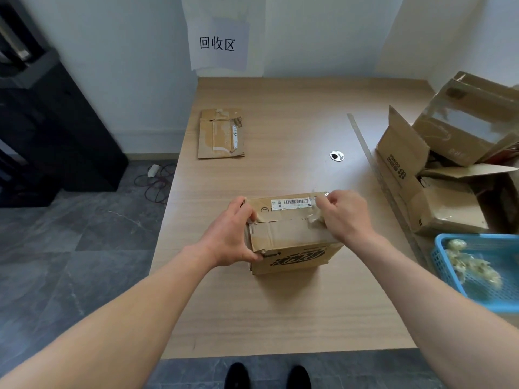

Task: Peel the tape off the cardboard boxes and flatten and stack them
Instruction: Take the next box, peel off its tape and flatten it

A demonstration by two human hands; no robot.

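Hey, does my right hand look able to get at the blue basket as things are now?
Probably yes. The blue basket sits to the right of the right hand with only bare tabletop between, though that hand is pinching tape on the box.

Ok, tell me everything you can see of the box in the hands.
The box is brown cardboard, worn and scuffed. It is closed, and its top flaps meet at a seam. A white barcode label sits on the far flap, and black print runs along the near side. It stands flat on the wooden table, near the front middle. The left hand grips its left end. The right hand pinches crumpled clear tape at the seam's right end.
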